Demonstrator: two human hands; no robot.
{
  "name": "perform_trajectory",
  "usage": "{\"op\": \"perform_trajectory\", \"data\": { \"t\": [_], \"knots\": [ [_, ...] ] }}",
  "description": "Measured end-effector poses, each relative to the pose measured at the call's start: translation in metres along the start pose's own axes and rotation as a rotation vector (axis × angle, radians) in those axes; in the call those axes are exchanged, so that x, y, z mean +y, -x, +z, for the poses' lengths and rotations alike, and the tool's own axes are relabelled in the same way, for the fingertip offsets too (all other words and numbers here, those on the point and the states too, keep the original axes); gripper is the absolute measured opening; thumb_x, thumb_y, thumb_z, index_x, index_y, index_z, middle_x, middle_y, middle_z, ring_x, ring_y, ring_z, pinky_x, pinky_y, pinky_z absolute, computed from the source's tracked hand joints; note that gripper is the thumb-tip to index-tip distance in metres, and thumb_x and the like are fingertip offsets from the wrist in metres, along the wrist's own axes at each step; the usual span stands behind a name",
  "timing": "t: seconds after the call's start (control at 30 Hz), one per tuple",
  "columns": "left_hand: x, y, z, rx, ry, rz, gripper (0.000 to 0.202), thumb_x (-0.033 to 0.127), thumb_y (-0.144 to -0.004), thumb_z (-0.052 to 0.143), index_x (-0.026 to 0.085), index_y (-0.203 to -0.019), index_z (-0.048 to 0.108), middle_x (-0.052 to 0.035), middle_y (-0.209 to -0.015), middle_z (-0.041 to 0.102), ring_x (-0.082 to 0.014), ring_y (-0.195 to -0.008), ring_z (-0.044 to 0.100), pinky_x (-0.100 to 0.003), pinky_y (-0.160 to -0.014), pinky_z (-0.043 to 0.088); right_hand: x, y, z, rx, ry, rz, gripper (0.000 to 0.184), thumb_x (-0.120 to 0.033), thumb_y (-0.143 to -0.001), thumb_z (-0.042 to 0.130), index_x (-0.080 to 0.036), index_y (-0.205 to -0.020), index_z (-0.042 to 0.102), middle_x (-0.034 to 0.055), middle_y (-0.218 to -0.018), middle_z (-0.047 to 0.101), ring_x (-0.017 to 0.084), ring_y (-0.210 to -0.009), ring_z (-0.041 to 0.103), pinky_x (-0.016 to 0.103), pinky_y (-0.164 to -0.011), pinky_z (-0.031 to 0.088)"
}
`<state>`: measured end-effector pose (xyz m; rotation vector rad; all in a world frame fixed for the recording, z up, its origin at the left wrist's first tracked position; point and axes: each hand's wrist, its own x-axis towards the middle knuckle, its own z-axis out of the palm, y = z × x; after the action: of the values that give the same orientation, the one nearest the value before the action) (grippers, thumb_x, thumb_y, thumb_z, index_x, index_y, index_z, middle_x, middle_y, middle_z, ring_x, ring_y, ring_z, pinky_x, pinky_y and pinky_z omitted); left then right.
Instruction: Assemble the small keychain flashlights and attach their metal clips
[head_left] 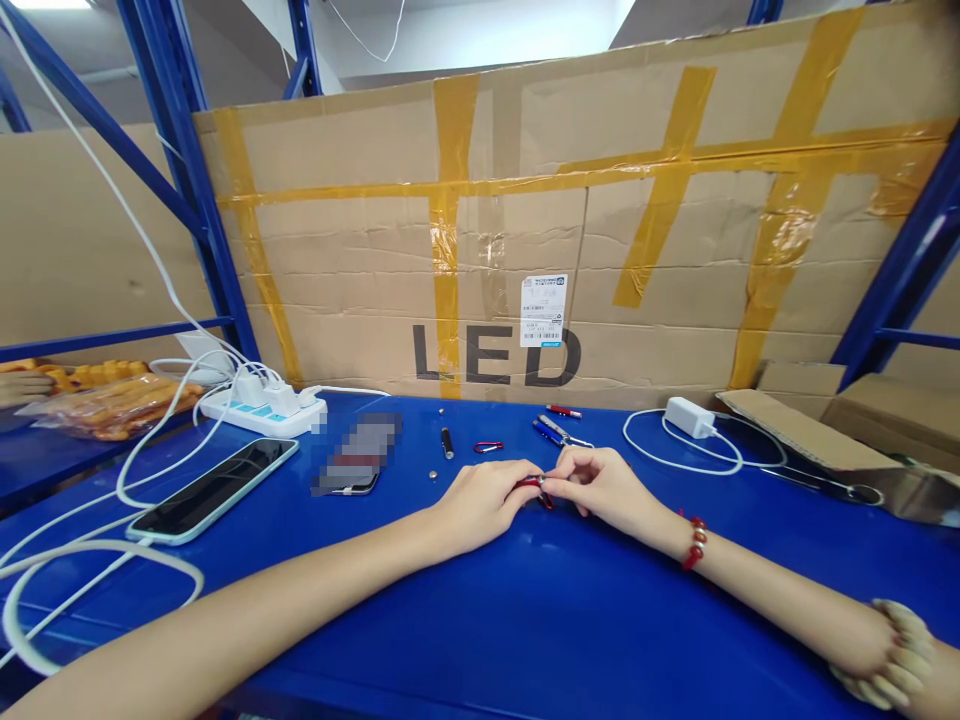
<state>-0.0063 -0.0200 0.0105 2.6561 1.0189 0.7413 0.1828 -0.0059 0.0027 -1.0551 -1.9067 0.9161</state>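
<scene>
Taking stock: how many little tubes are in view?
4: black tube mid-table; blue tube and red tube near the cardboard; held tube between left hand and right hand. Others may be hidden.

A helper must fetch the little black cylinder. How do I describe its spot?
Find the cardboard wall printed LED. On the blue table below the L lies the black cylinder, black where the clip right of it is red.

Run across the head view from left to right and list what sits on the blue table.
From the left: orange packets → power strip → left hand → small red item, pinched by both hands → right hand → white charger → cardboard flap.
</scene>
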Motion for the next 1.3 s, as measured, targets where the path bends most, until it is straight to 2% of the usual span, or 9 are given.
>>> {"op": "perform_trajectory", "data": {
  "t": [0.63, 1.3],
  "knots": [
    [-0.0008, -0.0003, -0.0002, -0.008, -0.006, -0.006, 0.019, 0.025, -0.091, 0.039, 0.023, -0.096, 0.057, 0.0026, -0.096, 0.066, -0.0141, -0.089, 0.061, -0.021, -0.073, 0.044, -0.0041, 0.0002, 0.0016, 0.011, 0.003, 0.017, 0.031, -0.042, -0.064, 0.069, -0.016, -0.061, 0.053, -0.0010, -0.055, 0.059, 0.005, -0.039, 0.044, 0.018, -0.039, 0.034],
    [0.0011, -0.0006, -0.0008, -0.004, 0.005, 0.015, 0.020, 0.024, -0.091, 0.038, 0.023, -0.095, 0.057, 0.0035, -0.099, 0.065, -0.0130, -0.091, 0.060, -0.020, -0.075, 0.044, -0.0042, 0.0014, 0.0007, 0.009, 0.030, 0.023, 0.034, -0.046, -0.065, 0.067, -0.015, -0.061, 0.054, 0.0000, -0.057, 0.061, 0.006, -0.039, 0.045, 0.019, -0.038, 0.034]
  ]
}}
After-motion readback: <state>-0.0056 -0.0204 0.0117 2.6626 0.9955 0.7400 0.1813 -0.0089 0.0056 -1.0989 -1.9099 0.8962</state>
